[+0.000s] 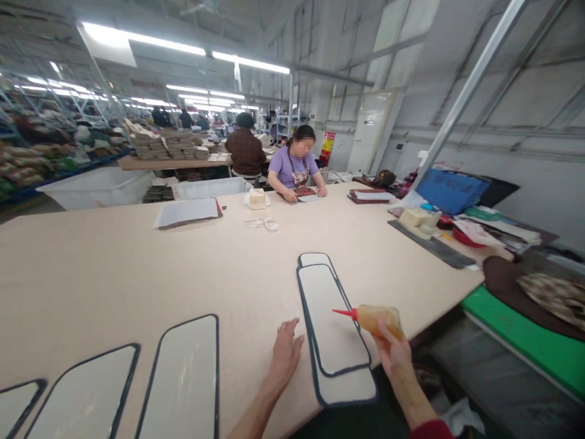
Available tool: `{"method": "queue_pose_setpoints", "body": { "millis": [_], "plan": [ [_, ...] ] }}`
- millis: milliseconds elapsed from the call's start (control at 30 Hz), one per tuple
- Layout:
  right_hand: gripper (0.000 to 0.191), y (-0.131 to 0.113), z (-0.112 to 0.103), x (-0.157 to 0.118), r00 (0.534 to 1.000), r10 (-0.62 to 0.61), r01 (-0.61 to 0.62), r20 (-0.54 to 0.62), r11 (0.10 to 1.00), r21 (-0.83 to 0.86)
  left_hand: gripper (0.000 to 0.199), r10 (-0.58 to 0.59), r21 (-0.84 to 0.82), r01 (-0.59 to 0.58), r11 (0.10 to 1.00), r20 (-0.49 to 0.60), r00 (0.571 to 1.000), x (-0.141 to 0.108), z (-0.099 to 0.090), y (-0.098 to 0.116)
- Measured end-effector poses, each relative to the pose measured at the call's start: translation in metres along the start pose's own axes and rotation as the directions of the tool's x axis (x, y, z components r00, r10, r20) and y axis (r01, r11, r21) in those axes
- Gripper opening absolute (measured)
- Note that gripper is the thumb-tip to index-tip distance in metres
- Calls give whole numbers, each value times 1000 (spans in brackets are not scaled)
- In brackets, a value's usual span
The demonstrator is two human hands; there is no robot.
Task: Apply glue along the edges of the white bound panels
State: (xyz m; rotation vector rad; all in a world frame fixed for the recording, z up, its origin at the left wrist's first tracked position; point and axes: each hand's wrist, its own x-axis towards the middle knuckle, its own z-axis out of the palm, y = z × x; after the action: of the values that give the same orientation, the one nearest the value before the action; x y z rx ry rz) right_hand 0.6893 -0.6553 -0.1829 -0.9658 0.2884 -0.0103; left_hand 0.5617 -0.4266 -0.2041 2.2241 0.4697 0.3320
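Observation:
My right hand (393,349) is wrapped round a glue bottle (377,318) with amber contents and a red nozzle that points left. The bottle is over a white panel with dark edging (326,311), which lies on top of at least one similar panel (345,387). To the left of this pile is my left hand (287,349), empty, its fingers apart and close to the tabletop. Further left, a separate dark-edged panel (185,378) lies flat with shiny streaks on its surface. Another such panel (86,393) and a partly cut-off one (18,405) lie beyond it.
Across the wide table (237,274) a person in a purple shirt (295,167) handles a flat piece. A sheet stack (188,213), a beige block (257,198) and a white strip (262,224) lie at the far side. Clutter surrounds a dark board (432,244) at right.

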Motion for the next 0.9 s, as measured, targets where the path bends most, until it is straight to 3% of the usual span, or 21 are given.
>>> {"method": "queue_pose_setpoints", "body": {
  "millis": [100, 200, 300, 367, 433, 500, 700, 900],
  "plan": [
    [32, 3, -10, 8, 1000, 12, -12, -7, 1000, -10, 51, -41, 156, 29, 987, 79, 996, 36, 21, 20],
    [42, -5, -24, -4, 995, 89, -88, 37, 996, -34, 46, -111, 297, 64, 953, 142, 984, 51, 34, 30],
    [53, -17, -41, -27, 977, 201, -199, 65, 979, -46, 34, -134, 306, 91, 948, 123, 983, 61, 38, 32],
    [51, -26, -50, -42, 979, 203, -203, 11, 979, 22, 32, -134, 279, 104, 954, 89, 987, 72, 38, 33],
    [50, -35, -57, -55, 985, 152, -140, -87, 982, 128, 40, -154, 269, 134, 954, 55, 987, 86, 40, 34],
    [56, -45, -62, -66, 978, 98, -59, -183, 976, 208, 55, -242, 213, 236, 948, 0, 970, 101, 44, 38],
    [76, -89, -88, -114, 915, -81, 206, -395, 936, 285, 76, -396, 76, 399, 914, -47, 917, 126, 51, 44],
    [43, -122, -111, -179, 796, -260, 445, -546, 863, 237, 63, -448, -231, 415, 880, -112, 887, 133, 46, 41]
  ]
}}
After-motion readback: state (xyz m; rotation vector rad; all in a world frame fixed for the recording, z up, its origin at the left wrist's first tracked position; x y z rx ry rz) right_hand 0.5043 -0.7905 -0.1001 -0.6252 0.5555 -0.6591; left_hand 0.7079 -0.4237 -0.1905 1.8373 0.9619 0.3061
